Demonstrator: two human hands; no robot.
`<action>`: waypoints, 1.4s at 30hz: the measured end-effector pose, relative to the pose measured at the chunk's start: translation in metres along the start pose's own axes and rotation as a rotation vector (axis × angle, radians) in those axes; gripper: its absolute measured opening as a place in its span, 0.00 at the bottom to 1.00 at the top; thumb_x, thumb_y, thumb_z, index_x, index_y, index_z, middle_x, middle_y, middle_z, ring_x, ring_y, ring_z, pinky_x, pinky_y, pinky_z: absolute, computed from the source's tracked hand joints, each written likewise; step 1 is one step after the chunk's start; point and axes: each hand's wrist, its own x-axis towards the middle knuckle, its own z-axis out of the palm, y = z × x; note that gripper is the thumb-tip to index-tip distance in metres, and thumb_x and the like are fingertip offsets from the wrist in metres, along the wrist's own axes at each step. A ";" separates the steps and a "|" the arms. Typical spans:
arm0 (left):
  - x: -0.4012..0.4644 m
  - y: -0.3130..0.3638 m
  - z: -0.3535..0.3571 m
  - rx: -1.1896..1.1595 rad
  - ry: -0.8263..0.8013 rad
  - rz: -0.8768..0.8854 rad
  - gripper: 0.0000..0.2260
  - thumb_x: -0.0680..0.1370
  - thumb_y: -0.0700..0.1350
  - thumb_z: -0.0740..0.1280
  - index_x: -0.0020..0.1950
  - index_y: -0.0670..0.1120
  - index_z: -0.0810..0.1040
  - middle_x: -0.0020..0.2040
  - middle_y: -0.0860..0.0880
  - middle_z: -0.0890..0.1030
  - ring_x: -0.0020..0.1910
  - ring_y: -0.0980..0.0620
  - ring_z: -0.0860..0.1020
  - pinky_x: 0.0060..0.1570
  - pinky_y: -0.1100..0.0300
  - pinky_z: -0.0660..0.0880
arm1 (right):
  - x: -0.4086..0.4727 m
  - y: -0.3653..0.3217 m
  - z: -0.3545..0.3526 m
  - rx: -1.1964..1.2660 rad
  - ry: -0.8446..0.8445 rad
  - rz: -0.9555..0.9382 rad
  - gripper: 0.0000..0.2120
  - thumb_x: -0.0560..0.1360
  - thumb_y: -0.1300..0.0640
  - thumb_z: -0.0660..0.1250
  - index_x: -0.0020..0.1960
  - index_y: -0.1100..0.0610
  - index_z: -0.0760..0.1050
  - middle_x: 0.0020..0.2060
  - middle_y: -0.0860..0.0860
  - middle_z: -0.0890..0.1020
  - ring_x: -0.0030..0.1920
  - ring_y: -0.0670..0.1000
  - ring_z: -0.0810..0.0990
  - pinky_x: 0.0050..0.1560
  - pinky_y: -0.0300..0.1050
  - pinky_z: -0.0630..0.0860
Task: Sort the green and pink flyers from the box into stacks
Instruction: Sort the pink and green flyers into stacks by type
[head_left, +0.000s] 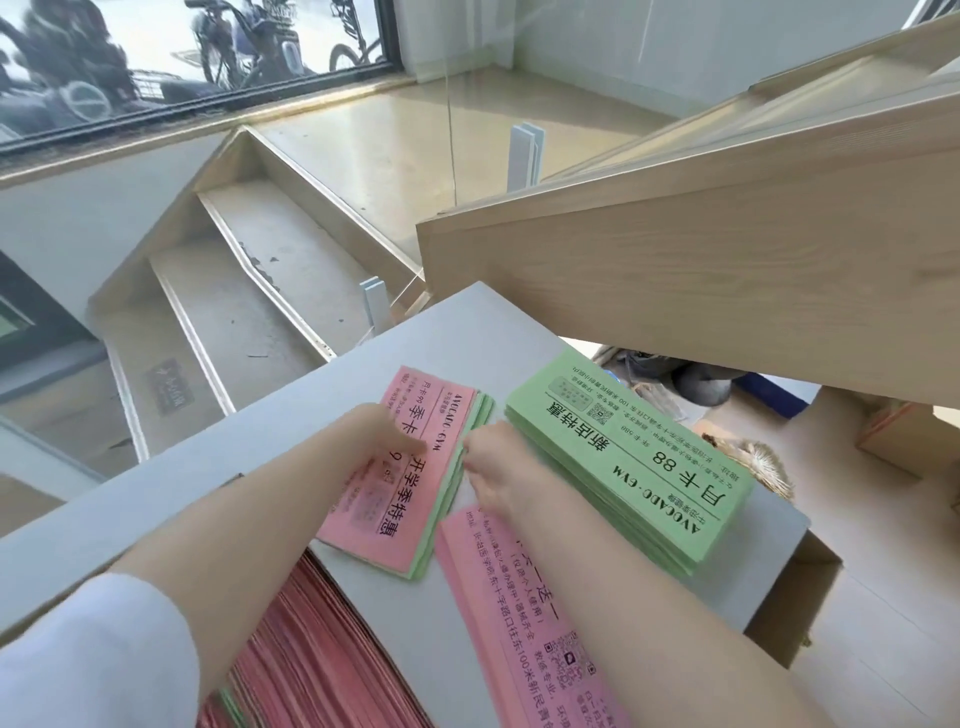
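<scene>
Mixed bundle (410, 483) sits mid-worktop (291, 421), between both hands: pink flyer on top, green edges showing under it along the right & bottom sides. Looks unsorted, prob. the batch being worked.

Left hand (384, 431) lies on the pink top sheet, fingers fairly straight, pressing down. Likely pinning the bundle so it won't slide while sheets get peeled off. Holds nothing as far as I can see.

Right hand (493, 462) is at the bundle's right edge, fingertips at the green layers. Can't tell if it pinches a sheet or just touches; fingers mostly hidden from this angle. Guess: separating green from pink.

Green stack (628, 462), thick, squared up, stands just right of the right hand near the worktop's right edge. Close by, so a green sheet needs only a short move.

Pink stack (524, 613) lies nearer the person, under the right forearm, fanned a bit, less tidy.

Lower left, a dense mass of pink flyers on edge (311, 654) w/ a few green ones. Prob. the box contents; box walls not clearly seen. Plenty left, so task is well under way, not near done.

Staircase (249, 291) beyond the worktop; window (182, 47) w/ bikes outside.
</scene>
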 end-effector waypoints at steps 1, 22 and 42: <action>0.001 -0.003 -0.003 -0.103 -0.043 -0.010 0.14 0.70 0.52 0.73 0.44 0.43 0.75 0.39 0.46 0.80 0.40 0.46 0.80 0.43 0.56 0.76 | -0.004 -0.002 -0.002 0.020 0.006 0.006 0.11 0.71 0.72 0.55 0.46 0.64 0.75 0.49 0.57 0.79 0.56 0.56 0.76 0.64 0.52 0.70; -0.139 0.005 -0.048 -1.317 -0.362 0.840 0.12 0.75 0.41 0.61 0.57 0.48 0.76 0.48 0.48 0.84 0.42 0.50 0.84 0.39 0.56 0.81 | -0.124 -0.045 -0.042 0.026 -0.165 -0.778 0.12 0.80 0.54 0.56 0.48 0.50 0.78 0.41 0.45 0.85 0.42 0.43 0.83 0.44 0.38 0.77; -0.148 0.020 0.040 -1.443 -0.471 0.345 0.09 0.81 0.39 0.56 0.54 0.43 0.76 0.39 0.45 0.85 0.33 0.50 0.83 0.31 0.57 0.81 | -0.136 0.003 -0.099 0.288 -0.098 -0.422 0.14 0.79 0.57 0.58 0.59 0.61 0.76 0.52 0.60 0.81 0.50 0.57 0.80 0.53 0.52 0.76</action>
